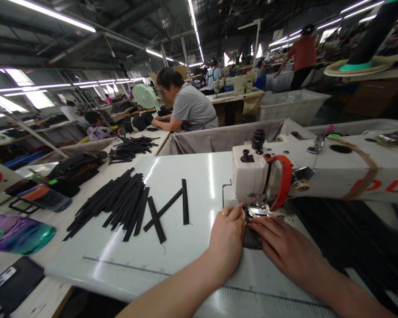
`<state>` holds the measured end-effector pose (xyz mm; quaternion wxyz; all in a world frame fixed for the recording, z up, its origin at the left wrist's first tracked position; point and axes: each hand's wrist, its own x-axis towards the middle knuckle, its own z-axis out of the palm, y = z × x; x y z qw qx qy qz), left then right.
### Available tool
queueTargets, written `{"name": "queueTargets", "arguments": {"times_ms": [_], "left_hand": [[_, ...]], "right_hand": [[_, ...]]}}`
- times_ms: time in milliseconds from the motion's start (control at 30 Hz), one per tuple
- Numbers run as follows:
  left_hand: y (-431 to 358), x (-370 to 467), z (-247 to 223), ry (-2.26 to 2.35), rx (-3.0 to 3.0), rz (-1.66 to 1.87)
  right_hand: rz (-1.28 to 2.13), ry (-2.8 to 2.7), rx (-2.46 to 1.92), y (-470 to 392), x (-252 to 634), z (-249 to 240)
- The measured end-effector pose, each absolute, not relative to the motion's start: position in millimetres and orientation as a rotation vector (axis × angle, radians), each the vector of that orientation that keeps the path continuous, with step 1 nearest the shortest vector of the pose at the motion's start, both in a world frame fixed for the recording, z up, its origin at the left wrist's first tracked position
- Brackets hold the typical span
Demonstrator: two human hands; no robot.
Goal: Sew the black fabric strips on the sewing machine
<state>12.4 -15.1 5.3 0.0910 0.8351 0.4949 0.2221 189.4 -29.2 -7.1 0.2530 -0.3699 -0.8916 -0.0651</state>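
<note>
A white sewing machine (252,172) with an orange-red guard stands over the glossy table. Under its needle area lies a small dark fabric piece (252,237). My left hand (228,234) presses on the left edge of that piece, its fingers together close to the presser foot. From the right, my right hand (280,240) rests on the same piece, fingers pressed together and reaching toward the foot. The needle tip is hidden by the hands and machine head. Left of the machine, a pile of black strips (119,201) lies on the table, with several loose strips beside it.
More dark fabric (345,247) lies right of my right hand. At the left are a purple-teal container (20,234) and a black phone-like item (16,282). Ahead, a person in grey (194,106) works at a table beyond a cloth-lined bin (199,140).
</note>
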Motion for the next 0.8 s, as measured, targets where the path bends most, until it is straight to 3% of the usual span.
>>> {"name": "queueTargets", "arguments": {"times_ms": [133,367,633,800], "left_hand": [[-12,-2,7,1.545,2.577,0.562],[-3,-120,5,2.274,2.429,0.196],[21,-292,21,2.051,2.57,-0.135],[47,-316,26,2.531,2.353,-0.366]], "right_hand": [[-0.204,-2.41,-0.975,-29,192,-8],[-0.238,-2.399,-0.937,-28,195,-8],[-0.224,-2.415,-0.971,-30,195,-10],[-0.209,-2.437,-0.991,-31,195,-12]]}}
